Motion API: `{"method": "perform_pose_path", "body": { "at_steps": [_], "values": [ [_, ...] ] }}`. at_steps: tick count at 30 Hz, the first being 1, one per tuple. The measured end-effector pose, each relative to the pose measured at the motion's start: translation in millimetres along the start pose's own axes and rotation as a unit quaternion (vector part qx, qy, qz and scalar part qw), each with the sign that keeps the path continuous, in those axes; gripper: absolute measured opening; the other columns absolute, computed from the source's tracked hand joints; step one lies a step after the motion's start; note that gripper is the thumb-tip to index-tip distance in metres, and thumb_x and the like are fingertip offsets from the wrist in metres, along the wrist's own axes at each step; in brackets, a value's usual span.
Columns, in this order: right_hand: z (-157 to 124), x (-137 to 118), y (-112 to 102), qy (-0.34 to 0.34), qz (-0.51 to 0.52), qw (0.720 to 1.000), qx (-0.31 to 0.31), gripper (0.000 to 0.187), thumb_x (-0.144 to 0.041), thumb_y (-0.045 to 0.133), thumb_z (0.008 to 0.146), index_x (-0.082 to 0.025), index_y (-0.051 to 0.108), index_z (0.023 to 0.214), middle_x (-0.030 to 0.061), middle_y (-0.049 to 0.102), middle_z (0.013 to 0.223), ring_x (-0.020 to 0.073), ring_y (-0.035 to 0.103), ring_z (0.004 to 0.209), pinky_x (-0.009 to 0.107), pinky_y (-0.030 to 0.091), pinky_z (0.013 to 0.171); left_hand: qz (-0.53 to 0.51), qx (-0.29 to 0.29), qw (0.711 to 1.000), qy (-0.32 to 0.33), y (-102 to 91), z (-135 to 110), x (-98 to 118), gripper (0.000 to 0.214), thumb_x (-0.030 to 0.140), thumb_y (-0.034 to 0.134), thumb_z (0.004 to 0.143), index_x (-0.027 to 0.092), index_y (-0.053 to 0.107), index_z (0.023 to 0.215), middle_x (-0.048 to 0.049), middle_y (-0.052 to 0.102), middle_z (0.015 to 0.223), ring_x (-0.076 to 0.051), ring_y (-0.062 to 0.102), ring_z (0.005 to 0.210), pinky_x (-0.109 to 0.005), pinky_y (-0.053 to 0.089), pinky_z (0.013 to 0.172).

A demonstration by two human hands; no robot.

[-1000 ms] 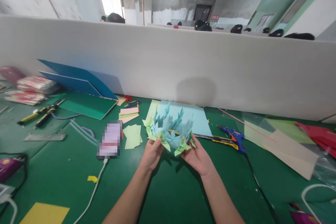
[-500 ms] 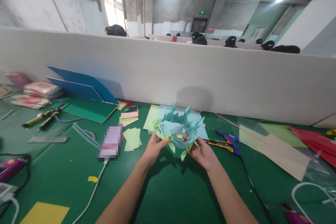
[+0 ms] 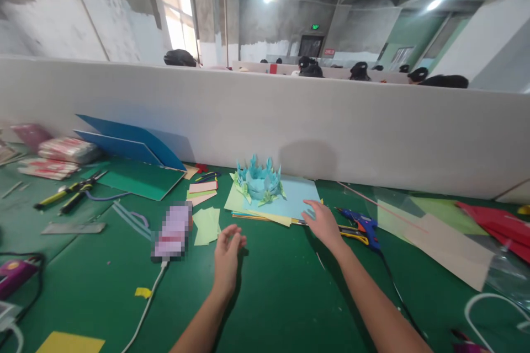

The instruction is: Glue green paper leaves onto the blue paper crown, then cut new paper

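A ring-shaped paper crown (image 3: 259,185), light blue with pointed tips and pale green leaf shapes around its base, rests upright on a stack of coloured paper (image 3: 300,190) against the partition. My right hand (image 3: 323,222) is open beside the stack's right front corner, its fingers apart and holding nothing. Short of the stack, over the green table, my left hand (image 3: 229,253) has loosely curled fingers with nothing in them. Just left of it lie several pale green paper pieces (image 3: 206,226). A yellow-handled cutter (image 3: 354,234) lies close to my right hand.
A blue glue gun (image 3: 359,223) with a black cord lies at the right, near loose paper sheets (image 3: 445,248). On the left are a phone (image 3: 171,231) with a white cable, pliers (image 3: 83,190) and blue boards (image 3: 124,146). A white partition (image 3: 232,105) borders the table's back.
The paper crown went from both hands onto the paper stack, farther back and left. Both hands have let go; the left drew back toward me and the right moved slightly right.
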State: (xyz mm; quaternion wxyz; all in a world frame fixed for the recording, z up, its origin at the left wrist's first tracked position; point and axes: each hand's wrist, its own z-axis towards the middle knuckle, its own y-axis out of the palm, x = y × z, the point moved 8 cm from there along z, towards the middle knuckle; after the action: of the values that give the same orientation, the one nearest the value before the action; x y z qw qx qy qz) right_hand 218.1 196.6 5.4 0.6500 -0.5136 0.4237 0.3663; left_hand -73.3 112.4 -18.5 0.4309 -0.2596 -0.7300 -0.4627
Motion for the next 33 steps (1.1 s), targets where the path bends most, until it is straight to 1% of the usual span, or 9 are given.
{"method": "perform_pose_path", "body": {
  "at_steps": [3,8,10,14,17,22,26,29,33],
  "values": [
    [8,-3,4,-0.043,-0.111,0.992,-0.037,0.031,-0.021,0.07,0.062,-0.021,0.067,0.093,0.0122,0.058,0.126,0.032,0.043,0.125,0.047,0.024,0.108,0.058,-0.035,0.998,0.007,-4.2,-14,-6,0.021,0.021,0.077,0.06,0.018,0.066,0.077,0.001,0.065,0.071,-0.009,0.058,0.057,-0.021,0.048,0.058],
    [19,-7,31,-0.098,-0.256,0.956,-0.104,0.041,-0.018,0.074,0.061,-0.019,0.066,0.101,0.0163,0.058,0.126,0.0347,0.049,0.12,0.046,0.033,0.101,0.09,-0.069,0.993,0.022,4.9,-14,-2,0.014,0.017,0.076,0.058,0.018,0.067,0.069,0.0016,0.064,0.065,-0.009,0.055,0.052,-0.02,0.045,0.054],
    [18,-10,40,-0.123,-0.299,0.938,-0.125,0.037,-0.017,0.072,0.064,-0.021,0.065,0.1,0.0148,0.06,0.123,0.0324,0.053,0.116,0.042,0.037,0.097,0.084,-0.073,0.994,0.016,5.7,-13,-2,0.014,0.015,0.075,0.059,0.018,0.068,0.07,0.001,0.065,0.065,-0.01,0.056,0.052,-0.021,0.045,0.053],
    [13,-17,51,-0.178,-0.365,0.902,-0.149,0.02,-0.016,0.061,0.075,-0.023,0.067,0.092,0.0113,0.067,0.111,0.0262,0.06,0.104,0.035,0.04,0.089,0.076,-0.081,0.994,0.009,4.7,-12,-5,0.014,0.012,0.075,0.059,0.017,0.068,0.071,0.0004,0.065,0.066,-0.01,0.056,0.054,-0.021,0.046,0.056],
    [8,-26,53,-0.215,-0.398,0.879,-0.151,0.02,-0.013,0.051,0.081,-0.022,0.068,0.086,0.0091,0.072,0.096,0.0222,0.063,0.095,0.033,0.037,0.089,0.084,-0.086,0.993,0.007,5.7,-12,-5,0.014,0.011,0.075,0.059,0.017,0.068,0.07,0.0002,0.065,0.065,-0.01,0.056,0.054,-0.021,0.045,0.057],
    [5,-43,54,-0.258,-0.438,0.851,-0.133,0.027,-0.005,0.045,0.079,-0.018,0.069,0.078,0.0092,0.072,0.079,0.0205,0.062,0.08,0.031,0.035,0.085,0.085,-0.089,0.992,-0.003,8.9,-12,-7,0.015,0.009,0.074,0.058,0.016,0.067,0.068,0.0002,0.065,0.062,-0.01,0.055,0.053,-0.021,0.044,0.055],
    [8,-63,50,-0.289,-0.45,0.84,-0.088,0.03,-0.003,0.042,0.079,-0.015,0.069,0.083,0.0112,0.071,0.08,0.0218,0.06,0.077,0.03,0.035,0.08,0.089,-0.11,0.99,-0.002,13.4,-10,-10,0.015,0.009,0.074,0.058,0.017,0.067,0.069,0.0006,0.065,0.062,-0.01,0.056,0.051,-0.021,0.044,0.053],
    [11,-84,41,-0.316,-0.44,0.839,-0.039,0.03,-0.005,0.04,0.082,-0.014,0.068,0.089,0.0119,0.071,0.087,0.0223,0.059,0.082,0.031,0.033,0.082,0.095,-0.129,0.987,-0.01,17.7,-7,-14,0.016,0.011,0.075,0.057,0.016,0.066,0.07,0.0006,0.066,0.063,-0.01,0.058,0.05,-0.021,0.045,0.052],
    [9,-116,19,-0.352,-0.416,0.838,0.029,0.031,-0.011,0.037,0.087,-0.016,0.067,0.091,0.0101,0.071,0.09,0.022,0.059,0.084,0.033,0.032,0.085,0.09,-0.148,0.985,-0.022,22.1,-3,-18,0.018,0.016,0.076,0.057,0.016,0.065,0.071,-0.0007,0.067,0.064,-0.011,0.06,0.051,-0.022,0.046,0.051]
  ]
}}
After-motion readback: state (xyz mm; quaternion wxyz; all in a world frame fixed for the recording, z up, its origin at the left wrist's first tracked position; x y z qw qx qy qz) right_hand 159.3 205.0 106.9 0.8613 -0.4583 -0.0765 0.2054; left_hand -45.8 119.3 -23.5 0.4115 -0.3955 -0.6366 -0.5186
